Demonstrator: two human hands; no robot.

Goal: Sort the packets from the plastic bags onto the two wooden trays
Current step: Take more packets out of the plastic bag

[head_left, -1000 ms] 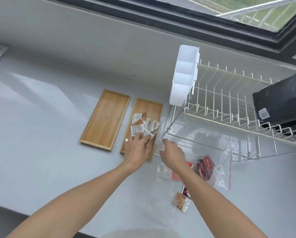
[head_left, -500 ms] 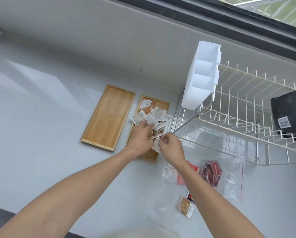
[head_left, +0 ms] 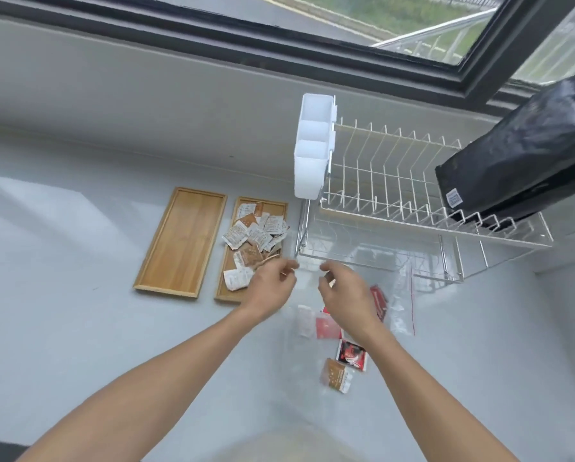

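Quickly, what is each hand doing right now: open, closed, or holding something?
Left hand: fingers pinched on the top edge of a clear plastic bag.
Right hand: fingers pinched on the same bag's edge.

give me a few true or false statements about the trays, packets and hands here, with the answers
1. The left wooden tray holds a pile of packets. False: it is bare; the white and brown packets lie on the right wooden tray.
2. Red packets sit inside a clear plastic bag on the counter. True.
3. A black bag rests on the dish rack. True.
4. Both hands rest flat on the left tray. False: the left hand and right hand are raised near the right tray's near end, holding a clear bag between them.
5. A brown packet lies loose on the counter. True.
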